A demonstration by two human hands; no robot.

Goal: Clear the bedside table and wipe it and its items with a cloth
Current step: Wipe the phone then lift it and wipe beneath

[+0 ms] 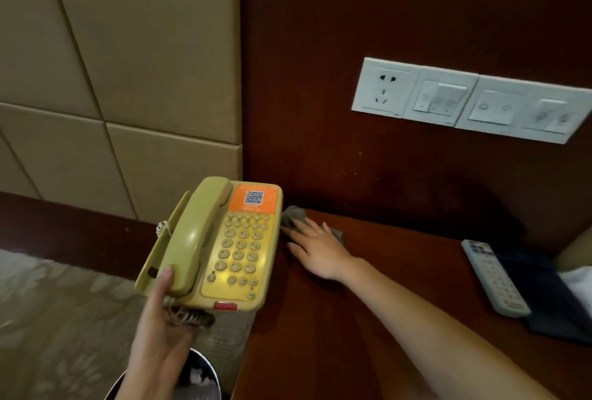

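A yellow-green desk telephone (224, 252) with an orange QR sticker is lifted off the dark red-brown bedside table (400, 287), hanging over its left edge. My left hand (160, 326) grips the phone from below at its near end, thumb on the handset. My right hand (315, 247) lies flat, fingers spread, pressing a grey cloth (293, 215) onto the table's far left corner, next to the phone.
A white remote control (495, 278) lies on a dark folder (551, 297) at the table's right. A white socket and switch panel (471, 100) is on the wooden wall behind. A round bin (198, 377) stands on the patterned carpet below the phone.
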